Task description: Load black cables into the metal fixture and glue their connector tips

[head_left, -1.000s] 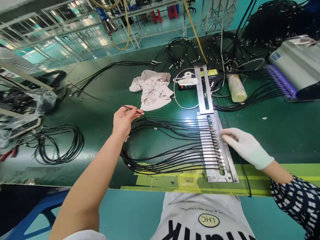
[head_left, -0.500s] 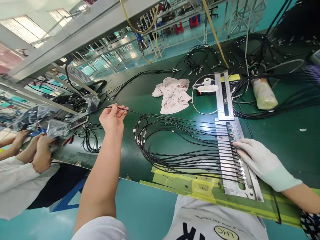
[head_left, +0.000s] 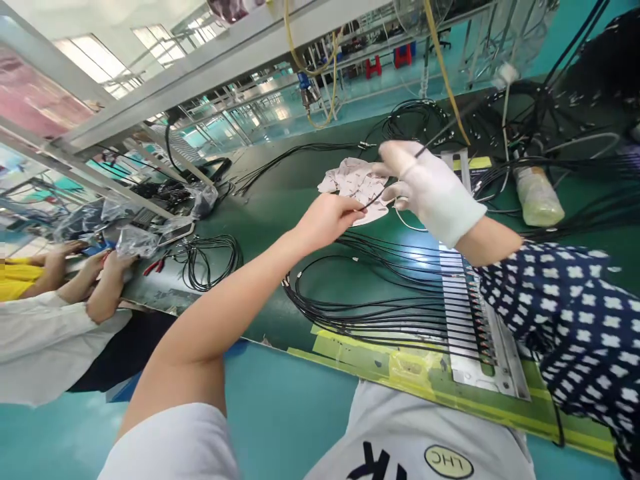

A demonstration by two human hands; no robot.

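My bare left hand (head_left: 331, 219) pinches a black cable (head_left: 373, 201) between thumb and fingertips, over the middle of the bench. My right hand (head_left: 430, 190), in a white glove, is closed loosely on the same cable. Past the glove the cable runs blurred towards the upper right. Below my hands lies a metal fixture (head_left: 459, 353) with a row of slots along it. Several black cables (head_left: 370, 329) leave its slots side by side and curve round in a loop to the left. My right forearm covers the fixture's upper part.
Behind my hands a pale crumpled cloth (head_left: 345, 177) lies on the green bench (head_left: 270, 200). A coil of black cable (head_left: 200, 263) and red-handled pliers (head_left: 154, 265) are to the left, near another person's hands (head_left: 117, 263). A wrapped roll (head_left: 539, 197) stands at right.
My right hand has left the fixture, rising up and left onto the cable. My left hand has moved right with its cable, close to the right hand.
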